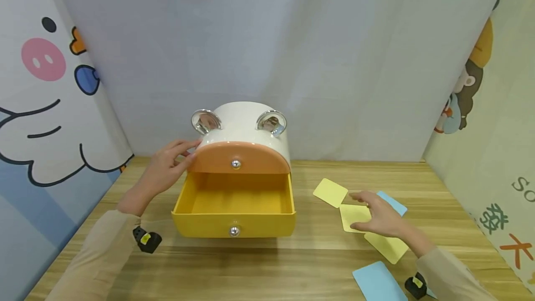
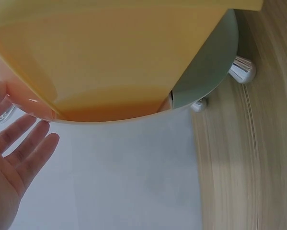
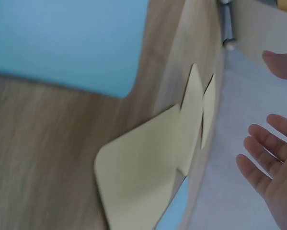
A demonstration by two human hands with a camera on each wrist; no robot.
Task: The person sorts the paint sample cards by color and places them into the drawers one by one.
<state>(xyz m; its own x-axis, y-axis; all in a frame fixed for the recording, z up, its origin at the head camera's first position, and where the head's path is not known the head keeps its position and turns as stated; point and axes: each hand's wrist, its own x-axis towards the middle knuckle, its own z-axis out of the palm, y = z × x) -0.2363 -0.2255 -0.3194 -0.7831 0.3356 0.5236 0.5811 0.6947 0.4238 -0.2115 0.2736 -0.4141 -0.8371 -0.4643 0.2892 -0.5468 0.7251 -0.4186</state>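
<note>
Resting at the centre of the head view, a glossy plastic desktop organiser (image 1: pixel 244 129) shaped like an animal head faces the camera on a wood-grain table (image 1: pixel 259 268), its white domed body topped by two chrome ear-shaped loops (image 1: pixel 206 121). Its lower drawer (image 1: pixel 234 208), a yellow rectangular tray with a small silver knob (image 1: pixel 234 231), stands pulled out toward the bottom of the frame, long axis running left to right, while the orange half-round drawer front (image 1: pixel 239 158) above it sits closed. The left hand (image 1: pixel 169 166), at centre left, rests straight, slightly spread fingers against the organiser's left edge; the left wrist view shows those fingers (image 2: pixel 26 143) apart beside the orange curve. At lower right, the right hand (image 1: pixel 382 217) lies flat, fingers extended and close together, on a pale yellow square card (image 1: pixel 353 216) with rounded corners. Two more yellow cards (image 1: pixel 330 192) lie just beside it, overlapping at the corners, with a light blue card (image 1: pixel 394 203) partly under the hand and another blue card (image 1: pixel 378 282) near the bottom edge. Cartoon-printed curtains (image 1: pixel 42 82) frame both sides.
</note>
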